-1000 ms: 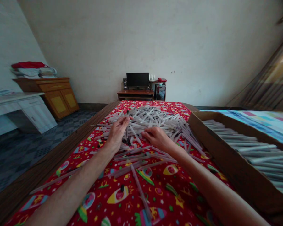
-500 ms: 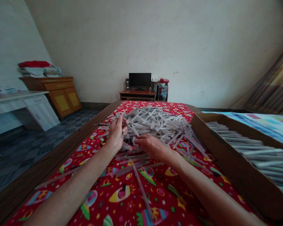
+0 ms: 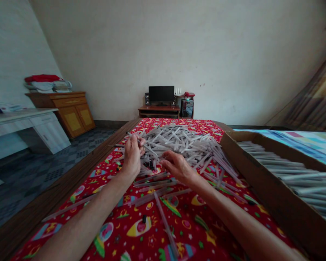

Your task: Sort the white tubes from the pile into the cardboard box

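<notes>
Head view: heaped translucent tubes [image 3: 176,139]
Left hand [image 3: 132,156]: I grip one slim tube [image 3: 151,150]
Right hand [image 3: 179,167]: curled; I can't tell its hold

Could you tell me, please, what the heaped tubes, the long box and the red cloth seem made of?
Tubes: probably plastic, smooth; they look whitish, translucent.
Box: likely cardboard, matt; plain brown, thin walls.
Cloth: perhaps fabric, brightly printed; weave too small to tell.

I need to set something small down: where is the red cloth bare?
Bare cloth lies between the single near tube and the right forearm, and between the left forearm and a black cap. The middle is crowded with a pile of tubes; the box is crowded too.
</notes>
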`<state>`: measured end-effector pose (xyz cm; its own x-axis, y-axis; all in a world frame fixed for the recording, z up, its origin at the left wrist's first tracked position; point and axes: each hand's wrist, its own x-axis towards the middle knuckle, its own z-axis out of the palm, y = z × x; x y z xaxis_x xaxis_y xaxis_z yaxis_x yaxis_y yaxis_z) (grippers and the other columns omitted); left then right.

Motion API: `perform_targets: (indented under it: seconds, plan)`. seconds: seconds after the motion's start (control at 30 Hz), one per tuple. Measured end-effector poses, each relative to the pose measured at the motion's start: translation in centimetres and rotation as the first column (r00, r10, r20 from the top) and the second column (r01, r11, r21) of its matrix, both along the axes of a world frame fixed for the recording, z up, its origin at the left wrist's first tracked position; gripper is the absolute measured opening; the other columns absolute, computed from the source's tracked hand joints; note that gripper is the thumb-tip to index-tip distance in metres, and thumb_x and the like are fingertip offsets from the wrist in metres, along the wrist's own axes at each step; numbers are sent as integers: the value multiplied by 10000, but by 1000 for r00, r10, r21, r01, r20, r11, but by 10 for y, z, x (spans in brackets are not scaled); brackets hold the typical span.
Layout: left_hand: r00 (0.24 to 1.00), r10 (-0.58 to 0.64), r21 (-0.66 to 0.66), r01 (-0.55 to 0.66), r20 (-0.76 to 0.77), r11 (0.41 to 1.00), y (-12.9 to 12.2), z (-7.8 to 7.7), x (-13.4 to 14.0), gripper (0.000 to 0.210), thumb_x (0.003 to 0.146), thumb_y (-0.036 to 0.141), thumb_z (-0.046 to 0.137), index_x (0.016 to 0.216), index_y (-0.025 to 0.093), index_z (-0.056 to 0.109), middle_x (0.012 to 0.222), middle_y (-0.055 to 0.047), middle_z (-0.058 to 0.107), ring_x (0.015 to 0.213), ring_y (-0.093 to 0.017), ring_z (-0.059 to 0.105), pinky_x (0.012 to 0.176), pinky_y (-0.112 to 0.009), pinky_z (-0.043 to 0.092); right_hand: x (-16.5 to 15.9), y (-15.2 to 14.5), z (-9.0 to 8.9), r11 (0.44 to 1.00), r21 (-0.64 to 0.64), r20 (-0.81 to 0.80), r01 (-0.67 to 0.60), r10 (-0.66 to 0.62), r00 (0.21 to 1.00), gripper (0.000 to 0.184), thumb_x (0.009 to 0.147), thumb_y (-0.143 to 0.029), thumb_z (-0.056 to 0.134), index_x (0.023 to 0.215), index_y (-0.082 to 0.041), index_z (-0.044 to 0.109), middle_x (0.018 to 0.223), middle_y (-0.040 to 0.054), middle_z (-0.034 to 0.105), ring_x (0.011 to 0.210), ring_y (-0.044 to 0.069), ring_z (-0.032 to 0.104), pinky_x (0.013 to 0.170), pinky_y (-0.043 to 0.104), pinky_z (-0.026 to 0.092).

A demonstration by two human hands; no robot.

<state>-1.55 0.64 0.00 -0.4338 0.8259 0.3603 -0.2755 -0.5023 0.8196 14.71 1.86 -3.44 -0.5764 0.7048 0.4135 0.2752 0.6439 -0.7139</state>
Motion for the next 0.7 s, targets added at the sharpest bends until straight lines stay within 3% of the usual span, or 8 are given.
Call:
perform_targets:
  seconds: [0.33,0.5,0.7]
  plan:
    - [994,8,77,1,-110,997,-3,-5,9,296,873,407,421,684,179,422,559,64,391,351,-21,259,331,-123,222,-9,-9,3,997,62,-109,42,-35,993,99,844,-244,448,782,-167,443,616,-25,525,532,79,441,521,183,318]
    - [998,-8,63,12,-61,998,-8,-5,18,275,849,425,462,705,197,405,586,62,397,378,-34,310,335,-130,261,-10,-9,2,967,201,-44,154,-148,988,59,842,-215,428,840,-167,461,617,-17,516,523,88,415,516,198,287]
    - [997,-57,12,57,50,998,-16,-2,32,275,847,423,464,709,197,390,581,64,358,400,-41,302,343,-124,271,-8,-13,7,939,303,107,161,-201,974,201,898,-241,353,732,-175,447,564,-14,461,484,90,351,498,229,235]
